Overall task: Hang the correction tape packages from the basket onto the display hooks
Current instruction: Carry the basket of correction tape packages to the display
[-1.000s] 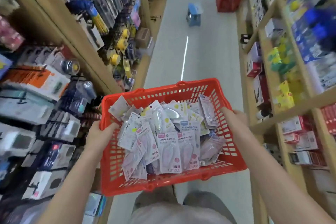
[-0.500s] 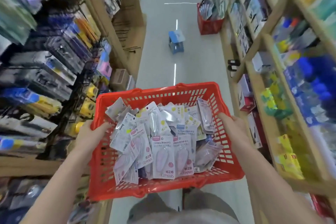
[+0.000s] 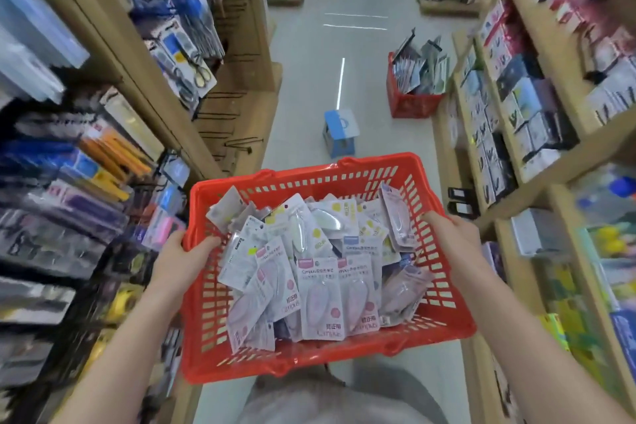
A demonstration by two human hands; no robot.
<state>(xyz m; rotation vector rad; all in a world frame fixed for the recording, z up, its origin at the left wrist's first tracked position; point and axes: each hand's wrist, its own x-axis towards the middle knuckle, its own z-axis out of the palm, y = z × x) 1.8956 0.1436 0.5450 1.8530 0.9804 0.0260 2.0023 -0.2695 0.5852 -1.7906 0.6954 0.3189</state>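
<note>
While both hands curl over opposite rims, left hand and right hand grip the red basket; correction tape packages piled between the fingers, stool and second basket well beyond, shelves alongside.

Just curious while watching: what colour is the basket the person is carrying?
Bright red-orange plastic basket with slotted walls, clearest in the head view.
</note>
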